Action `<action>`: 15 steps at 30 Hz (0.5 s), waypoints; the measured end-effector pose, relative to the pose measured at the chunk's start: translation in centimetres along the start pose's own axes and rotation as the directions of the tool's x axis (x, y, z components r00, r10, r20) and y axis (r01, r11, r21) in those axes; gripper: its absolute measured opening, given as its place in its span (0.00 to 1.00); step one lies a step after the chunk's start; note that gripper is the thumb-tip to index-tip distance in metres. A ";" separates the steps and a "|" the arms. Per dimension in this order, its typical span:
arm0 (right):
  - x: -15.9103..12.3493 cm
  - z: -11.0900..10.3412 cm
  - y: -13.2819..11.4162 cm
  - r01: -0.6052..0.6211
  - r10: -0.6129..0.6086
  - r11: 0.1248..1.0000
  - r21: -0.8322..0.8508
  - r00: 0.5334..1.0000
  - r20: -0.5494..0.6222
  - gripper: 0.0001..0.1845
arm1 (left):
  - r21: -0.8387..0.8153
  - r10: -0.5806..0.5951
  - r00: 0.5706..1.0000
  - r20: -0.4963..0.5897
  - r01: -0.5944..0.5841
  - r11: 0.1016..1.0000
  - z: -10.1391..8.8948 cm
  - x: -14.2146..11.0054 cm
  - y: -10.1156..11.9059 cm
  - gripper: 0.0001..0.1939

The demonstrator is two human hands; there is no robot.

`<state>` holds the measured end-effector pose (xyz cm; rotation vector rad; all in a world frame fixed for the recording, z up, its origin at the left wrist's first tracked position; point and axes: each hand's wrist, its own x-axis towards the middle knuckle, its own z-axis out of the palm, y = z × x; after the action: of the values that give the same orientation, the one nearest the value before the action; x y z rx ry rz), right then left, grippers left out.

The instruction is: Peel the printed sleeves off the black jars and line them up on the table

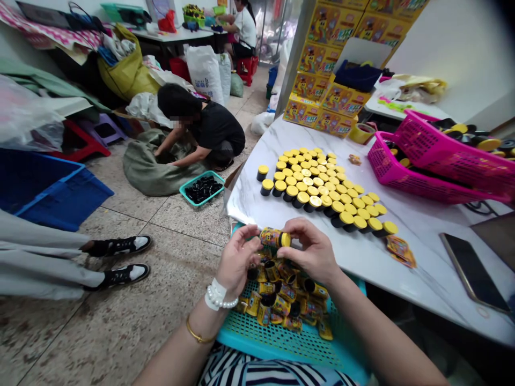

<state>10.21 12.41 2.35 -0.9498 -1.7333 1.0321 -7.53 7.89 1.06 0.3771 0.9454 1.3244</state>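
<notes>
Above a turquoise basket [281,340], a small jar [269,236] with a colourful printed wrapper and a yellow lid is held sideways between my hands. My right hand [316,247] pinches its lid end between thumb and fingers. At the other end, my left hand [238,257] has its curled fingertips against the jar. Several yellow printed sleeves [281,306], some with dark openings showing, lie heaped in the basket below. Just beyond, black jars with yellow lids [309,181] stand in close rows on the white marbled table [249,206].
Pink baskets [438,153] of jars stand at the right, near a phone [472,271] and loose printed labels [400,251]. Stacked cartons [322,69] rise behind. On the floor, a person [219,126] crouches at a green sack [148,166]. Another person's legs [48,262] are at left.
</notes>
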 end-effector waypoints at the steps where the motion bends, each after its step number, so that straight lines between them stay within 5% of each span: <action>1: -0.1 0.0 0.0 0.020 -0.020 1.000 0.009 1.000 0.017 0.17 | 0.037 -0.017 0.998 0.066 0.015 0.999 -0.2 0.1 0.1 0.24; 5: -0.3 -0.4 0.1 0.080 -0.081 0.997 0.011 0.992 0.096 0.17 | 0.150 -0.087 0.956 0.280 0.046 0.988 -0.8 1.1 0.0 0.21; 15: -1.1 -2.2 0.2 -0.014 0.007 0.999 0.045 0.991 0.131 0.20 | 0.166 -0.153 0.908 0.390 0.094 0.982 1.7 2.0 -1.2 0.23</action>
<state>12.64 12.08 2.40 -0.8798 -1.8051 1.1588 -5.52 9.92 0.45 0.6636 0.7042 1.0119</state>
